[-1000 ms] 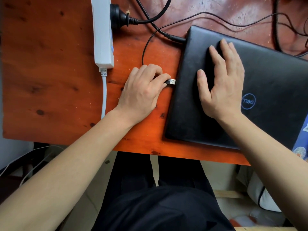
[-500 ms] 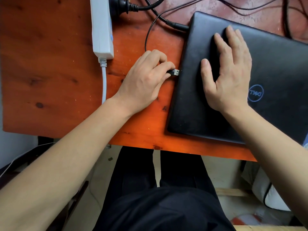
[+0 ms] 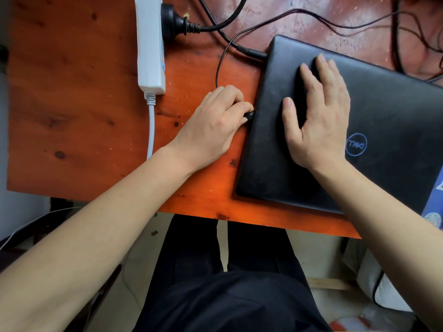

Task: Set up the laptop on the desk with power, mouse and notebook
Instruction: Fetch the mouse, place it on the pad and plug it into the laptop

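Observation:
A closed black laptop (image 3: pixel 388 130) lies on the orange wooden desk (image 3: pixel 79 109). My left hand (image 3: pixel 213 125) pinches a black USB plug (image 3: pixel 249 115) against the laptop's left edge; its metal tip is out of sight. A thin black cable (image 3: pixel 219 65) runs from that plug up and to the right. My right hand (image 3: pixel 316 116) rests flat on the lid, fingers spread. A power connector (image 3: pixel 251 52) sits in the laptop's far left corner. No mouse shows. A blue patterned thing (image 3: pixel 435 207), perhaps the notebook, peeks in at the right edge.
A white power strip (image 3: pixel 151 44) lies at the back left with a black plug (image 3: pixel 173 21) in its side and a white cord (image 3: pixel 151 130) running off the front edge. Dark cables (image 3: pixel 407 39) tangle at the back right. My legs sit below the desk.
My left hand moved the USB plug right to the laptop's edge, and its silver metal tip no longer shows. My right hand stays pressed on the lid.

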`<state>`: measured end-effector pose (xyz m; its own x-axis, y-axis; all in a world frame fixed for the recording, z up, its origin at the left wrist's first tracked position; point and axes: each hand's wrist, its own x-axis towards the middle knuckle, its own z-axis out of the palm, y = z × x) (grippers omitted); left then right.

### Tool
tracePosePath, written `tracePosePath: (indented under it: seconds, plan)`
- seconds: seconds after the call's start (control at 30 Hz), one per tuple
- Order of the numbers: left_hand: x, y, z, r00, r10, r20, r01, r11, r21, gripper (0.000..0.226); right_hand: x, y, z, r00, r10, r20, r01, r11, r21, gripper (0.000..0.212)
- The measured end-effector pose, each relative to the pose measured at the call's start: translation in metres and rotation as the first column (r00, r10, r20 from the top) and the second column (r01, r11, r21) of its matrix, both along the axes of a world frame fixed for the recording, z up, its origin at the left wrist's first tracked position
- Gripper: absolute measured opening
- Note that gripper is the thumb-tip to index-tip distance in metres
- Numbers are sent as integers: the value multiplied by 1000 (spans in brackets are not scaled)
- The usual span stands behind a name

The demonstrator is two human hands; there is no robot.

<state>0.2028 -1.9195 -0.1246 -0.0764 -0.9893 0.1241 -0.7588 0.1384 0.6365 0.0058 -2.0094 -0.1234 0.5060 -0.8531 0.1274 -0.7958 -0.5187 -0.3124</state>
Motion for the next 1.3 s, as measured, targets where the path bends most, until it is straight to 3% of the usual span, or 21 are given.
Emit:
tracePosePath:
  seconds: [0.47, 0.77, 1.0, 1.1, 1.2, 1.3]
  plan:
    - [-5, 4, -11, 997, 69, -38, -72, 994, -84, 18, 0, -2, 0, 1000, -6, -17, 6, 1000, 5, 54]
    - [-10, 6, -15, 964, 248, -96, -263, 945, -194, 31, 0, -3, -2, 1000, -11, 1, 11, 1000, -11, 54]
    - [-10, 0, -22, 795, 602, 76, -580, 790, -199, 34, -1, -2, -6, 1000, 4, 11, -4, 1000, -3, 55]
    - [-11, 0, -25, 726, 665, 177, -634, 746, -203, 38, 1, -2, -10, 1000, 11, 16, -11, 1000, -12, 56]
    - [-22, 6, -22, 676, 700, 230, -701, 707, -92, 43, -2, -1, -11, 999, 53, 0, -53, 998, 40, 59]
    - [-59, 20, -4, 661, 738, 140, -749, 660, 57, 42, -16, -4, -4, 990, 138, -25, -134, 983, 125, 60]
